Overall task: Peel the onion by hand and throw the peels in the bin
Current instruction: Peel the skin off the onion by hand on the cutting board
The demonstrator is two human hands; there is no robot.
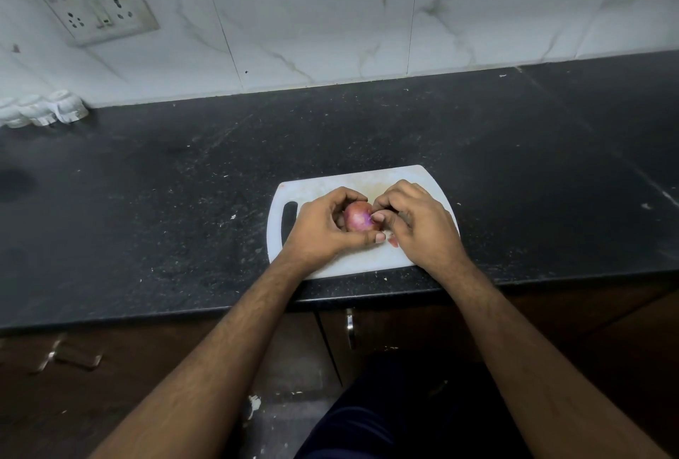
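Note:
A small red onion (357, 216) is held just above a white cutting board (323, 188) near the counter's front edge. My left hand (323, 227) cups the onion from the left, thumb under it and fingers curled over the top. My right hand (415, 219) presses in from the right, its thumb and fingertips pinching at the onion's skin on the right side. Much of the onion is hidden by the fingers. No bin is in view.
The black stone counter (147, 201) runs along a white marble-tiled wall. A socket plate (99, 3) sits high on the left of the wall, and white jars (40, 109) stand at the far left. Brown cabinet doors with a metal handle (349, 326) lie below the counter edge.

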